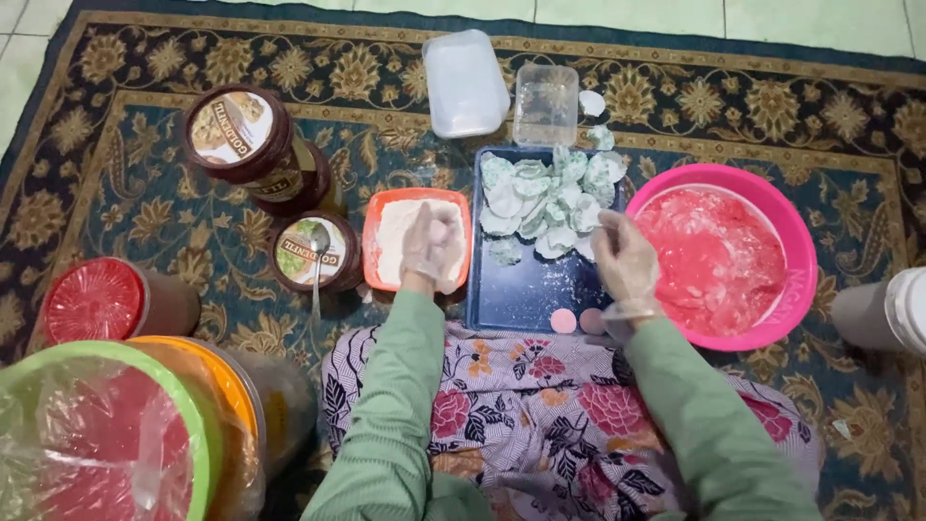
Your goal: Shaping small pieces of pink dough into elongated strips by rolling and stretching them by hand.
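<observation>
At the lower left of the frame I am seeing 2 plastic-covered tubs, a green-rimmed one and an orange-rimmed one behind it, and a red-lidded jar above them. Moving right, 2 brown jars are standing on the patterned carpet, the nearer jar carrying a metal spoon across its lid.

At centre, my left hand, in a thin clear glove, is pressing down into the orange tray of white flour; the fingers are curled loosely, and I cannot tell whether they are gripping anything under the powder. Just right of it, the blue tray is holding a heap of pale green folded dough pieces, with 2 small pink discs near its lower edge. My right hand, also gloved, is hovering over the tray's right edge, fingers bent together as if pinching a small white piece, though the blur is hiding it. Beyond it sits the pink basin of red dough.

I am judging the flour tray's nearer rim as the risk: pressing hard there could be tipping it and spilling powder onto the carpet. The loose glove on the right could also be snagging the sticky dough, tearing a piece.
</observation>
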